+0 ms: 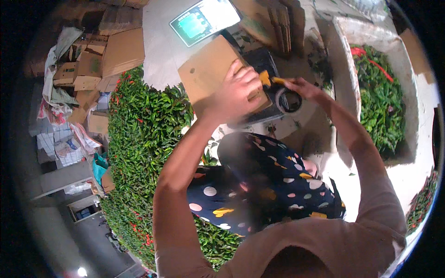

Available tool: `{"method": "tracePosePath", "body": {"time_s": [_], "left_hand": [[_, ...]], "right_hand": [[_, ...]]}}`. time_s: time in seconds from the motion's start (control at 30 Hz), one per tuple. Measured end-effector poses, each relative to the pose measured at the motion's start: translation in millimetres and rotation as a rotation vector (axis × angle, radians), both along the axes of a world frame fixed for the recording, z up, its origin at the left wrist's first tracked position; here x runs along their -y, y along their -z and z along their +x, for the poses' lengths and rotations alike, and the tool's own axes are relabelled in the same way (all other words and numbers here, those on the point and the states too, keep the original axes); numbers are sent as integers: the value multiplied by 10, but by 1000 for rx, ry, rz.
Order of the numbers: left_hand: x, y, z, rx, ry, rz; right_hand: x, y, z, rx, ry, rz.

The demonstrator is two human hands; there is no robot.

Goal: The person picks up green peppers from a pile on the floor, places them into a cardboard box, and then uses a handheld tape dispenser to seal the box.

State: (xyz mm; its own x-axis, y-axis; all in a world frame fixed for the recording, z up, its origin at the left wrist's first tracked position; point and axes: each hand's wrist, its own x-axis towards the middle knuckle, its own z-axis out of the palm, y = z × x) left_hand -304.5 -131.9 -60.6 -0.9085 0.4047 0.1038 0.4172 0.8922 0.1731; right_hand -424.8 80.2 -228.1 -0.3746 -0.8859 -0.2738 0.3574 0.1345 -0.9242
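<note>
My left hand (240, 92) lies on the brown cardboard box (208, 69), gripping its near right side. The box rests tilted in view on a black platform (266, 64). To the right, my right hand (304, 88) is closed on the yellow handle of a tape dispenser (278, 80). Another yellow part of it reaches the box's edge, close to my left fingers. A tape roll (288, 100) shows just below my right fingers. My knees, in dark patterned cloth, are in front of the box.
A large heap of what look like green chilli peppers (149, 128), some red, spreads on the left. A white bin (342, 69) on the right holds more. A lit display panel (205, 22) is beyond the box. Flattened cartons (123, 52) and folded cardboard (274, 27) lie farther off.
</note>
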Motion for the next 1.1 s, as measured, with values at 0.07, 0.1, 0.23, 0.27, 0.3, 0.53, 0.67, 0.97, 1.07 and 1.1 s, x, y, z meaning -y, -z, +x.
{"method": "tracePosePath", "body": {"time_s": [0.07,0.1,0.23,0.27,0.3,0.53,0.67,0.97,1.07,1.1], "left_hand": [[-11,0,-19,43,-22,0],[-9,-4,16,35,-38,12],[-25,-40,-74,47,-112,241],[3,-65,-120,68,-187,443],[51,-119,-178,87,-267,643],[1244,-53,105,81,-963,197],[1268,-315,725,235,-1044,391],[699,-164,1006,94,-852,-164],[688,-119,1009,31,-863,-182],[714,-98,1025,9,-853,-186]], "right_hand": [[-332,31,387,-33,57,19],[-409,-63,653,-44,102,28],[-287,88,1304,-55,468,-14],[-268,75,1448,42,553,36],[-191,173,1548,68,654,-12],[219,171,1261,-88,759,80],[582,194,386,-146,616,-1],[768,101,-308,-235,261,69],[451,285,59,-144,197,39],[315,310,256,-64,162,19]]}}
